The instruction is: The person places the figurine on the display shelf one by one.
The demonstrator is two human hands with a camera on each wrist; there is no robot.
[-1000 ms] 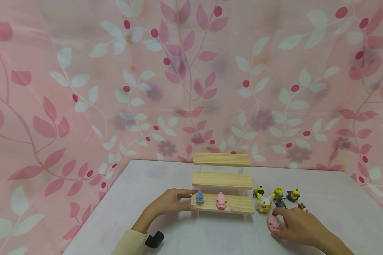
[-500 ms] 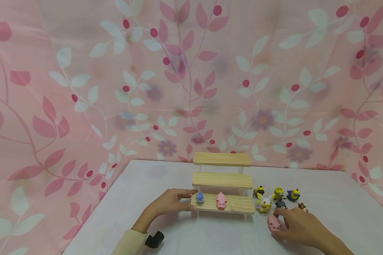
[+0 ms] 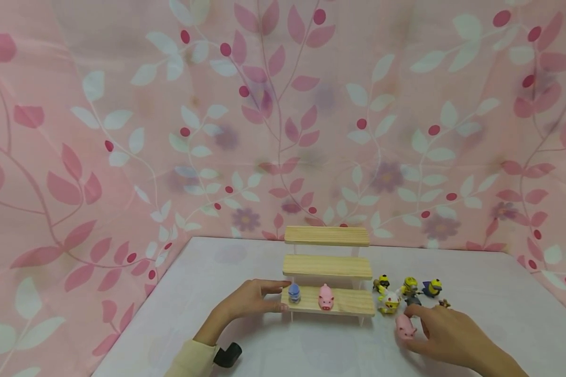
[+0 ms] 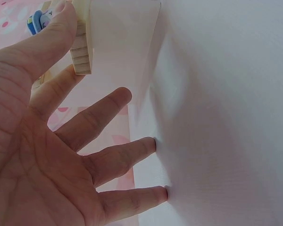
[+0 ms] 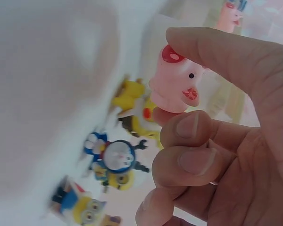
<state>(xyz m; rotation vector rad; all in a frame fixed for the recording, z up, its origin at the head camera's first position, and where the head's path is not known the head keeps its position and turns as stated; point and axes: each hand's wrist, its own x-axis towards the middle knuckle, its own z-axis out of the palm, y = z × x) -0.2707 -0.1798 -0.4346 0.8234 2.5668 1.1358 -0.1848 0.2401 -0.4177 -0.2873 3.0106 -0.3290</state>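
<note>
A three-tier wooden shelf (image 3: 354,302) stands on the table. My left hand (image 3: 247,300) is at its left end, thumb at the front edge of the lowest board and index finger at the back edge, pinching it. In the left wrist view the other fingers spread below the board (image 4: 81,56). A small blue-hatted figure (image 3: 294,294) and a pink toy pig (image 3: 326,297) sit on that board. Another pink toy pig (image 3: 405,327) is pinched between the thumb and fingers of my right hand (image 3: 453,335), right of the shelf. The right wrist view shows this pig (image 5: 172,82) sideways.
Several small figures stand right of the shelf, behind my right hand, among them a white-and-yellow one (image 3: 390,302) and a yellow one in blue (image 3: 433,288). A black curved object (image 3: 228,355) is at my left wrist. A floral curtain (image 3: 283,131) hangs behind the table.
My right hand and the pig have shifted very slightly to the right and up in the head view. The left hand keeps its place at the shelf.
</note>
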